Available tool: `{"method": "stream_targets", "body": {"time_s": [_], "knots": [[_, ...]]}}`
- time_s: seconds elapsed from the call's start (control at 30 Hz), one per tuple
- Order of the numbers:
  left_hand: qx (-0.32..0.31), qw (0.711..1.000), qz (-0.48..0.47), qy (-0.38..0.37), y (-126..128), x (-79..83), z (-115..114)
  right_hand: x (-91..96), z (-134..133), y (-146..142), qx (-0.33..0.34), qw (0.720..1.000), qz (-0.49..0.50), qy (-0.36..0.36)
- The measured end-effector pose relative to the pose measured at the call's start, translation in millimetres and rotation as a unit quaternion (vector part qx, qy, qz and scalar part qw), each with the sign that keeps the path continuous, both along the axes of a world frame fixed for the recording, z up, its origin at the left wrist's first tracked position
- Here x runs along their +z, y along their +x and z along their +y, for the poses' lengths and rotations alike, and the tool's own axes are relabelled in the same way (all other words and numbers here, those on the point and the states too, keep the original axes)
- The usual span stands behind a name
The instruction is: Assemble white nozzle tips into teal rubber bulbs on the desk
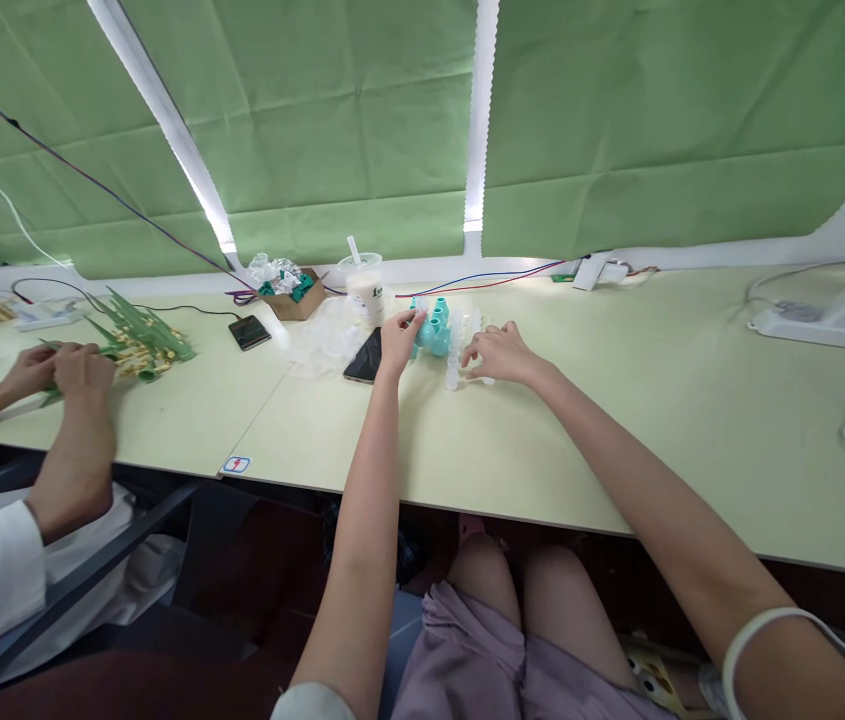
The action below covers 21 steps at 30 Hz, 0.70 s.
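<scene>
My left hand (398,342) is at the left side of a teal plastic piece (435,336) with several round tube-like openings. Its thumb and fingers are pinched together by the upper left of that piece; a small whitish bit shows at the fingertips, too small to name. To the right of the teal piece stand translucent whitish knobbly strips (453,365), partly covered by my fingers. Over these strips is my right hand (501,353), its fingers bent and apart, the tips close to or touching them.
A dark phone (364,357), a crumpled clear plastic bag (321,345) and a drink cup with straw (366,285) lie left of my hands. Behind is a cardboard box (298,300). Further left, another person's hands (81,370) handle green leaves (141,335). A power strip (827,325) sits far right.
</scene>
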<state>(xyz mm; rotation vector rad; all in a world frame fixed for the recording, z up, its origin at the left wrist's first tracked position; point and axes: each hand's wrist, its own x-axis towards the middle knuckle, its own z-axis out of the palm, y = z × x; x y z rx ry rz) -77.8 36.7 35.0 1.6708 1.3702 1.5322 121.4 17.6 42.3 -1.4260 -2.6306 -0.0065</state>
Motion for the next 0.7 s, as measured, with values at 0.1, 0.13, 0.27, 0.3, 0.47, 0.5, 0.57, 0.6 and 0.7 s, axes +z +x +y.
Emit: {"method": "stream_targets", "body": {"time_s": [0.1, 0.13, 0.27, 0.3, 0.47, 0.5, 0.57, 0.6, 0.7], "knots": [[0.004, 1.0, 0.001, 0.0, -2, -1.1, 1, 9.4, 9, 1, -0.029, 0.997, 0.072, 0.024], [0.007, 1.0, 0.004, -0.002, -2, -1.4, 2, 11.0, 13, 0, -0.044, 0.993, 0.098, 0.05], [0.019, 1.0, 0.011, -0.009, -4, -2.4, 2, 8.4, 31, -19, -0.067, 0.979, 0.138, 0.131], [0.022, 1.0, 0.012, -0.011, -5, -2.4, 1, 6.5, 35, -25, -0.066, 0.98, 0.136, 0.131], [0.032, 0.999, 0.005, -0.017, -8, -1.9, 0, 0.7, 44, -46, -0.076, 0.983, 0.135, 0.103], [0.033, 0.999, 0.001, -0.016, -8, -2.0, 0, 0.3, 43, -48, -0.073, 0.983, 0.133, 0.102], [0.035, 0.999, -0.004, -0.012, -9, -2.6, 1, -0.3, 40, -50, -0.062, 0.985, 0.126, 0.104], [0.036, 0.999, -0.005, -0.011, -9, -3.1, 2, -0.7, 38, -51, -0.057, 0.985, 0.121, 0.107], [0.032, 0.999, -0.003, -0.01, -9, -4.6, 3, -2.7, 34, -51, -0.049, 0.986, 0.109, 0.119]]}}
